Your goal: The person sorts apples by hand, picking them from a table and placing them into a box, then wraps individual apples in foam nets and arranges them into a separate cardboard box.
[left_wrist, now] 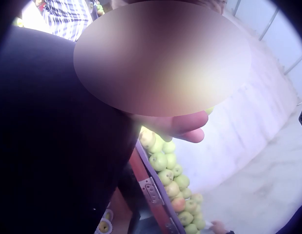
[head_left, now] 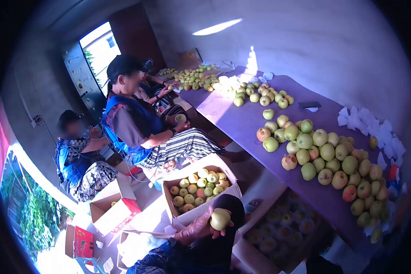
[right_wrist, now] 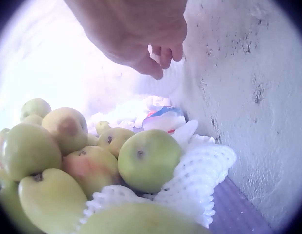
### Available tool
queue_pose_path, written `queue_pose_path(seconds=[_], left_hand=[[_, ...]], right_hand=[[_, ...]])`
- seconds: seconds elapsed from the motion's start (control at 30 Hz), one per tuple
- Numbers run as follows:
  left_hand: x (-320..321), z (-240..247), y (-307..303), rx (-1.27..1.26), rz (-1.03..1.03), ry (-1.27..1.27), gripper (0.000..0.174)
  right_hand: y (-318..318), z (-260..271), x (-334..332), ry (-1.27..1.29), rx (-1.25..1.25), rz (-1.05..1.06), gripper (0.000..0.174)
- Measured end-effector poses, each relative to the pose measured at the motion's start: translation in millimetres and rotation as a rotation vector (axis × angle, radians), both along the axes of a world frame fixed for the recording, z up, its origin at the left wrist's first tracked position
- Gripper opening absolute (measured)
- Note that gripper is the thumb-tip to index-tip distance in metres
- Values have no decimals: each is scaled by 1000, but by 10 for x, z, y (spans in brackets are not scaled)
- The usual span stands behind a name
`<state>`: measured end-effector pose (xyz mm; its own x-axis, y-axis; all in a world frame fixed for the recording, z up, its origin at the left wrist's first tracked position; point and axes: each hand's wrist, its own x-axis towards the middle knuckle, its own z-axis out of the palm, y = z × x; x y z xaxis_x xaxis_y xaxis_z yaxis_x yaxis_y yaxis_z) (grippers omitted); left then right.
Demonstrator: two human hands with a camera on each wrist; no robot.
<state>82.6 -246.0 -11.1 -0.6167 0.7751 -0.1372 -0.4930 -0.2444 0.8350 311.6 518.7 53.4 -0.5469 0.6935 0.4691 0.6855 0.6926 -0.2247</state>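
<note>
My left hand holds a yellow-green apple, its fingertips showing under the fruit. In the left wrist view the fingers of that hand stick out below a blurred patch, which hides most of the apple. Over the table's far right end, the right wrist view has my right hand in the air with its fingers pointing down. Beneath it lie several apples and a white foam net. The left wrist view catches the right hand small at the bottom, beside the apple pile.
A purple-covered table runs along the wall, with a large apple pile and white foam nets. A carton of apples stands beyond my left hand; a box of netted apples sits under the table. Seated people work at left.
</note>
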Motion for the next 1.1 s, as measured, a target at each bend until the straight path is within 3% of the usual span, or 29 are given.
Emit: queue_pose_path(seconds=[0.17,0.37,0.47,0.57,0.63,0.73,0.87,1.1], left_hand=[[144,92,73,11,-22,27,77],[280,222,441,32,-65,63,76],[297,258,609,82,-143,72,78],[358,438,655,120,-233,49,85],[398,442,560,125,-159,123,84],[439,274,482,199,-161,14,83],[382,168,106,298,-86,0,82],[378,142,14,242,-76,1,88]], right_hand=[[-902,564,-296,92,-62,112,34],[-2664,1123,-761,122,-385,408,30],[-3468,1011,-946,65,-570,628,28],[-4183,575,-993,93,-672,903,33],[-4558,376,-1061,122,-748,979,35],[-4758,173,-1115,233,-1086,968,31],[-4791,-41,-1195,298,-1350,1040,29],[-5117,-199,-1291,266,-1484,994,32]])
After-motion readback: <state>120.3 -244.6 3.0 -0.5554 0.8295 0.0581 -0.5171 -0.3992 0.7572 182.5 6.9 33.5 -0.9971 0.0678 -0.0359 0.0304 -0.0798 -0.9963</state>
